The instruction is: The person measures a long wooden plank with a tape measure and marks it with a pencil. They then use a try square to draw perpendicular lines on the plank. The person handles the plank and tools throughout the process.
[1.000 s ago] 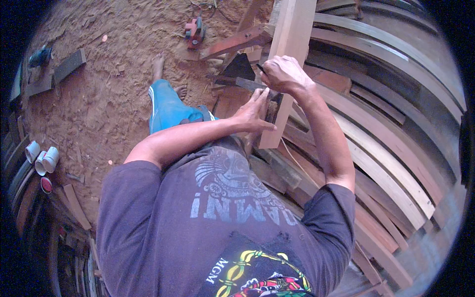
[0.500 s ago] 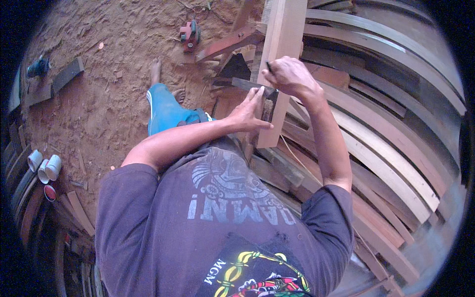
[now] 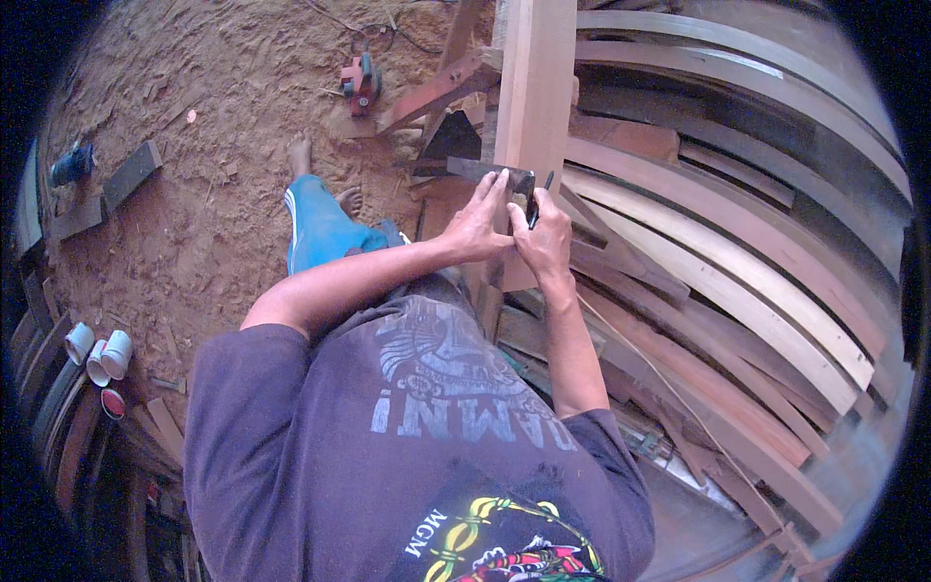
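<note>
A pale squared timber beam runs away from me past my hands. Across it lies a dark try square, its blade jutting out over the left edge. My left hand grips the square against the wood, fingers stretched forward along it and thumb toward the right hand. Between the fingers of my right hand is a slim black pen, tilted upward beside the square's right end. The two hands nearly touch. Part of the square is hidden behind them.
Many curved-looking planks lie stacked to the right. A red brace supports the beam's left side. On the sandy floor are a red power tool, a blue tool, a dark board and white cups.
My right hand has come down toward me from the beam's far side to beside my left hand, the pen now pointing up. The left hand stays on the square.
</note>
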Demonstrator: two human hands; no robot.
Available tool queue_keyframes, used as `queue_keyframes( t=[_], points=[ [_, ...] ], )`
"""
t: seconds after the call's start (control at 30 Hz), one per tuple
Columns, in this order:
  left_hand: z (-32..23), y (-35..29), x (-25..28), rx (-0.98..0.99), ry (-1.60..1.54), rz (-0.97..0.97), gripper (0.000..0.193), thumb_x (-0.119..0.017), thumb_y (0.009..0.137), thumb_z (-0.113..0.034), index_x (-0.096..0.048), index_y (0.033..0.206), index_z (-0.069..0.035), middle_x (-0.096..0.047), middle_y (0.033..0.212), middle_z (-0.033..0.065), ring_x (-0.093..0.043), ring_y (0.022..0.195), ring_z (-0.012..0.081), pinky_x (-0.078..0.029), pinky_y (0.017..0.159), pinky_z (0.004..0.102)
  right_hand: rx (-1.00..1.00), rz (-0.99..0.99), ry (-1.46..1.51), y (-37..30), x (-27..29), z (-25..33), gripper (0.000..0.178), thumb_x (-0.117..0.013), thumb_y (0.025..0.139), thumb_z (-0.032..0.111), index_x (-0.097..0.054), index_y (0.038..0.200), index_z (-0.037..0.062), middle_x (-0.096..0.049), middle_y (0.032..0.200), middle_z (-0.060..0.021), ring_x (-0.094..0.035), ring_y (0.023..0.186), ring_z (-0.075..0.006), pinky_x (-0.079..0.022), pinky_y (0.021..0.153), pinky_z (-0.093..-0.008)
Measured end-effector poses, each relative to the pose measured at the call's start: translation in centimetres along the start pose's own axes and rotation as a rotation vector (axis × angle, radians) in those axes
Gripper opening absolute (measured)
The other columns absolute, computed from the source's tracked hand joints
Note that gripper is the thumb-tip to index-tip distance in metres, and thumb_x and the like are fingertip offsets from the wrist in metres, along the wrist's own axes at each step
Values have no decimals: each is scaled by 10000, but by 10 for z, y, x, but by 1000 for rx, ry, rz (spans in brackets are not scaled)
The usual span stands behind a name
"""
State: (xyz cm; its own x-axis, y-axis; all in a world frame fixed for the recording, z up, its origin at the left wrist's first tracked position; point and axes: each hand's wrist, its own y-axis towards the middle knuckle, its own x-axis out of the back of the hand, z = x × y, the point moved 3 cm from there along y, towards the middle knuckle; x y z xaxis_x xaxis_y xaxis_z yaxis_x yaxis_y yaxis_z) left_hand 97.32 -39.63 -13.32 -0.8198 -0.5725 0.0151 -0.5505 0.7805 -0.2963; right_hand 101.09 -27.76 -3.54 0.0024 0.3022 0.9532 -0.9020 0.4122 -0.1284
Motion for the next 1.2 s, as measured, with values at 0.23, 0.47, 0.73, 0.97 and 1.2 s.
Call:
queue_keyframes(
  t=[0.23, 0.47, 0.73, 0.97, 1.2],
  points=[
    [-2, -1, 1, -2, -17, -14, 1265, -863, 751, -428, -100, 1713, -122, -121, 1754, 239, -315, 1568, 436, -382, 1231, 540, -89, 96, 0, 2, 4, 0, 418, -791, 889, 223, -669, 1171, -61, -727, 970, -322, -726, 909, -492, -581, 802, -536],
    [-6, -3, 4, 3, -47, -20, 1255, -861, 746, -426, -119, 1710, -117, -150, 1747, 241, -331, 1559, 439, -385, 1230, 537, 15, -31, -13, 1, 2, 1, 267, -810, 904, 197, -677, 1040, 8, -714, 806, -220, -726, 714, -382, -548, 654, -474],
    [-7, -2, 6, 9, -43, -21, 1246, -857, 746, -417, -128, 1709, -110, -149, 1746, 245, -330, 1559, 441, -381, 1239, 518, 13, -22, -28, 2, 4, 5, 272, -808, 904, 202, -679, 1043, 8, -715, 811, -229, -730, 727, -396, -551, 655, -477],
    [-4, -1, 3, -22, -40, -30, 1266, -863, 738, -404, -107, 1712, -115, -140, 1744, 260, -316, 1564, 447, -375, 1239, 531, -54, 80, -4, 2, 7, 6, 400, -795, 893, 215, -666, 1156, -58, -722, 946, -313, -727, 883, -486, -579, 780, -534],
    [-2, -2, 2, -21, -41, -28, 1277, -865, 738, -409, -92, 1713, -122, -134, 1745, 257, -312, 1566, 449, -374, 1230, 565, 16, -8, -29, 1, 2, 3, 267, -810, 895, 193, -663, 1015, 5, -701, 796, -227, -719, 703, -390, -544, 642, -473]
  ],
)
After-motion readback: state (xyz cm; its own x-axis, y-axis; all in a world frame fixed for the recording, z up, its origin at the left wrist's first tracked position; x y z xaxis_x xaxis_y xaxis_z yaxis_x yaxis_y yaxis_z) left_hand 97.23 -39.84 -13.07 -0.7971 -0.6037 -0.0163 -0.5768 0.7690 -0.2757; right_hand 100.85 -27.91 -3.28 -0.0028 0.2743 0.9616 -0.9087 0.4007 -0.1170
